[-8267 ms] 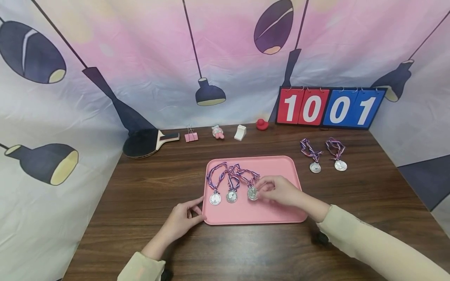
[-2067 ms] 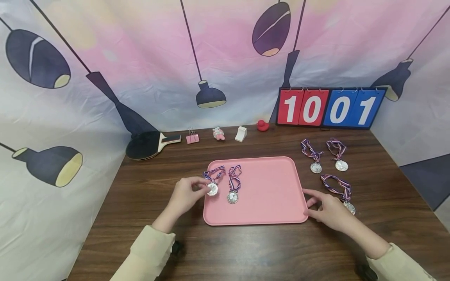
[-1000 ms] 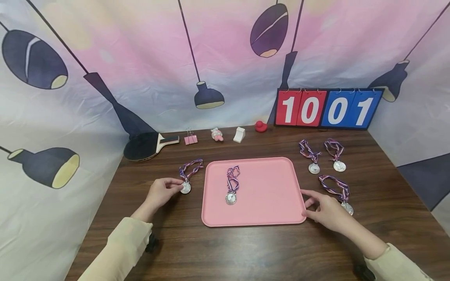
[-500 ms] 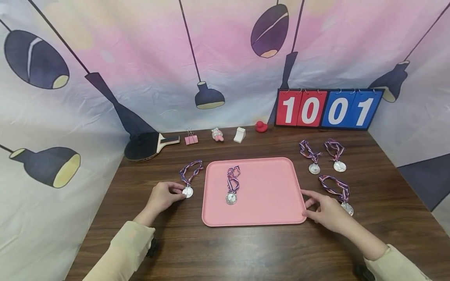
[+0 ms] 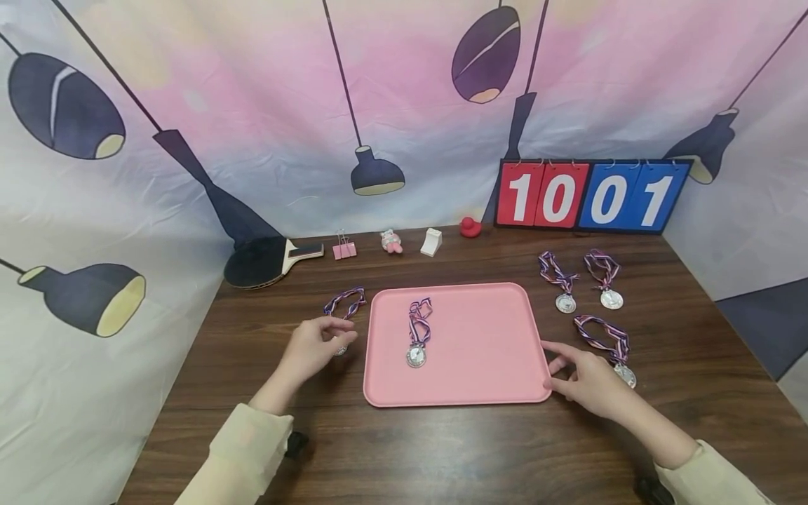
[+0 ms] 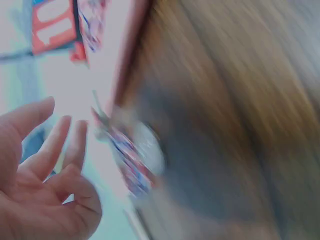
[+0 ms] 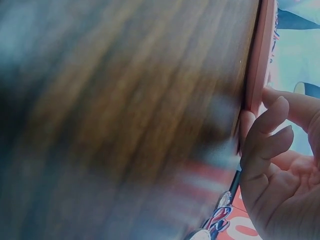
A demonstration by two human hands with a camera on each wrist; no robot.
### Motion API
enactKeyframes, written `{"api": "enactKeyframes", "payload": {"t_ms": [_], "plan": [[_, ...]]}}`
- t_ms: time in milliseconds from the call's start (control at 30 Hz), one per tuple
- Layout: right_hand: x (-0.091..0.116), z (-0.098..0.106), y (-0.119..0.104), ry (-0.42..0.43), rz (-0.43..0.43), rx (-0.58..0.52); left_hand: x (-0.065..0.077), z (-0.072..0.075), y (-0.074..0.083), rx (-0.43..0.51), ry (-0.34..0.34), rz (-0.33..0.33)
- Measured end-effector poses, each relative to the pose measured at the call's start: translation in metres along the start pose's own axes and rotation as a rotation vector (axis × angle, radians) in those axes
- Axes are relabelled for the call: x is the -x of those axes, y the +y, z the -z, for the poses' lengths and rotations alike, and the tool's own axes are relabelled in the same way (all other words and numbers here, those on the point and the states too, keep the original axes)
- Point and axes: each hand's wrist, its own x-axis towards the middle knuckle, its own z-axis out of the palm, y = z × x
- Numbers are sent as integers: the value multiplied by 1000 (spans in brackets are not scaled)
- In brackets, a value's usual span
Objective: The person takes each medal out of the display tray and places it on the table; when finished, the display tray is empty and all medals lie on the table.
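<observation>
My left hand (image 5: pixel 315 347) hovers over a silver medal (image 5: pixel 341 351) lying on the table left of the pink tray (image 5: pixel 480 393), and partly covers its disc in the head view. Its striped ribbon (image 5: pixel 346 301) loops away behind. The left wrist view shows the hand (image 6: pixel 55 185) with spread fingers, apart from the blurred medal (image 6: pixel 148 145). At the tray's right edge rests my right hand (image 5: pixel 593 379), thumb and index fingertip touching the rim (image 7: pixel 257 60). One silver medal (image 5: pixel 416 355) with a striped ribbon lies on the tray's left half.
On the right lie a medal (image 5: pixel 625 376) beside the right hand and two more (image 5: pixel 565 303) farther back. Along the wall stand a table tennis paddle (image 5: pixel 255 263), pink binder clip (image 5: pixel 344 250), small figurine (image 5: pixel 391 242), white block (image 5: pixel 432 242), red duck (image 5: pixel 470 227) and scoreboard (image 5: pixel 593 194).
Earlier, three medals lay on the tray. One now lies on the right, and my left hand moved another onto the table at left, let go and rose. The right hand stayed at the tray.
</observation>
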Motion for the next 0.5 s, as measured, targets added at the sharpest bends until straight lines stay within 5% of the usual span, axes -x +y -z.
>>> {"api": "enactKeyframes", "payload": {"t_ms": [200,500], "plan": [[0,1,-2,-7,-18,-7,2,-30,35,33,-120,-78],[1,1,-2,-25,-13,-34,2,-66,38,72,-202,-111]]}}
